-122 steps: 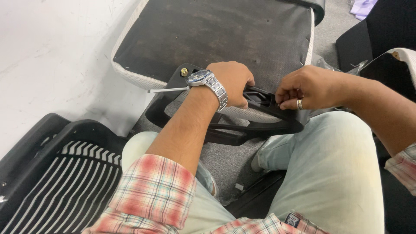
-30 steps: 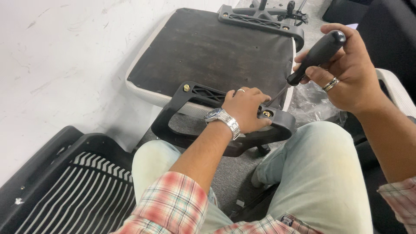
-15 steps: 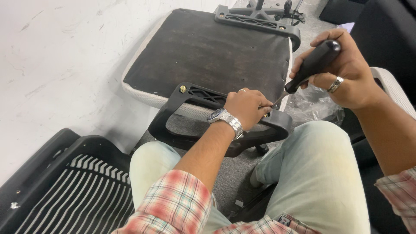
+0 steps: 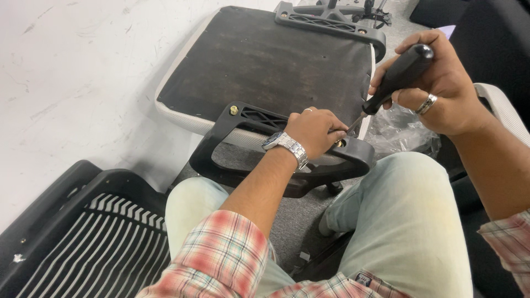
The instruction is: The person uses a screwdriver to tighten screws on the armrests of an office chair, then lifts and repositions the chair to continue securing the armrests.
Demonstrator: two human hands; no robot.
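A black plastic chair armrest (image 4: 221,143) lies against the edge of an upturned chair seat (image 4: 265,66). My left hand (image 4: 314,129) rests on the armrest's right end, fingers pinched around the screwdriver's tip at a brass screw. My right hand (image 4: 436,88) grips the black handle of a screwdriver (image 4: 395,77), which slants down to the left toward that screw. A second brass screw (image 4: 234,110) sits in the armrest's left end. I wear a metal watch on the left wrist and a ring on the right hand.
A black slatted chair back (image 4: 83,232) lies at the lower left. Another armrest (image 4: 331,25) sits on the seat's far edge. A crumpled clear plastic bag (image 4: 400,129) lies right of the seat. My knees in pale trousers fill the foreground; the floor is white.
My right hand lifted the screwdriver, then lowered it so its tip reaches the screw at my left fingers. The left hand stayed on the armrest.
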